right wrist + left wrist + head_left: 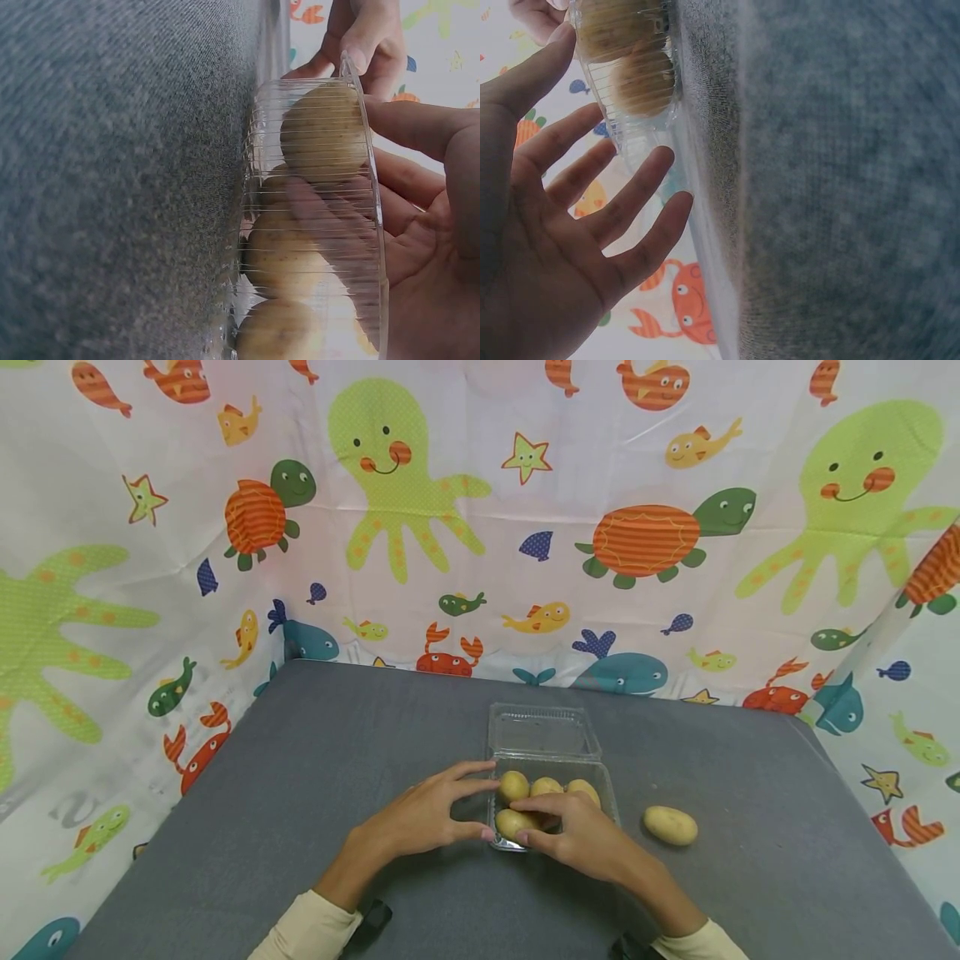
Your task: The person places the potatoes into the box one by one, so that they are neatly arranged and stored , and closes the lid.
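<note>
A clear plastic clamshell box stands on the table with its lid folded back, away from me. Several potatoes lie inside, among them one at the back left and one at the back right. My right hand reaches in over the front wall and pinches the front-left potato between thumb and fingers; its fingers show through the ribbed wall in the right wrist view. At the box's left side my left hand spreads its fingers, thumb near the front-left corner, holding nothing.
One loose potato lies on the grey table to the right of the box. A white curtain printed with sea animals hangs behind the table and along both sides.
</note>
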The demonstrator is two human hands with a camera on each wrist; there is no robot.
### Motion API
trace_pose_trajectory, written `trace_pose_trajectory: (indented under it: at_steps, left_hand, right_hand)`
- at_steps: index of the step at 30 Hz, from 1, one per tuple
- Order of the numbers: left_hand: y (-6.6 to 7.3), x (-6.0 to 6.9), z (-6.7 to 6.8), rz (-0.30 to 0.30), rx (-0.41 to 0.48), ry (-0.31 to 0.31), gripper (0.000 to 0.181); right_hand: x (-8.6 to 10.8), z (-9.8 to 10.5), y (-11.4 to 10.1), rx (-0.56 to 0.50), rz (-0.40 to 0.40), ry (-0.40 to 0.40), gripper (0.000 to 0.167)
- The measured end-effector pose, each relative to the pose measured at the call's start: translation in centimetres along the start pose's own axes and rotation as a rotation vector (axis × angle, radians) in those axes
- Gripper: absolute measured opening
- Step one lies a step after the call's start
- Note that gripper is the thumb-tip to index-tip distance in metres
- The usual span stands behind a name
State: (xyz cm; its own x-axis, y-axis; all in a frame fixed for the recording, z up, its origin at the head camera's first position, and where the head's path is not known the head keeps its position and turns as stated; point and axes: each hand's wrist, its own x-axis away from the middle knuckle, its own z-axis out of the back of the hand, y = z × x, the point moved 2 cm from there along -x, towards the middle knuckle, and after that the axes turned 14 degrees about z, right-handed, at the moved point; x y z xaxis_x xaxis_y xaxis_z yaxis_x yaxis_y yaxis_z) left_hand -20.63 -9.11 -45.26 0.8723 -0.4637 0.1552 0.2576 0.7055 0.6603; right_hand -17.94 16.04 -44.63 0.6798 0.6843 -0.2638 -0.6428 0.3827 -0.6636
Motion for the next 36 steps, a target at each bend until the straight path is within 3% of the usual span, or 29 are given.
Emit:
trace_pose_trajectory:
  at_steps: [14,24,36]
  left_hand:
    - [-0.06,0.00,-0.02,0.002,0.001,-0.007,0.072]
    - [-0.06,-0.03,0.00,-0.008,0.001,-0.009,0.072]
    - [-0.09,0.04,-0.10,-0.016,0.007,-0.007,0.072]
  right_hand:
    - [0.17,0.02,0.03,-0.023,-0.013,-0.009,0.040]
    - [0.05,-0.02,0.25,0.016,0.017,0.052,0.027]
    - [0.19,0.04,0.29,0.019,-0.021,0.010,0.031]
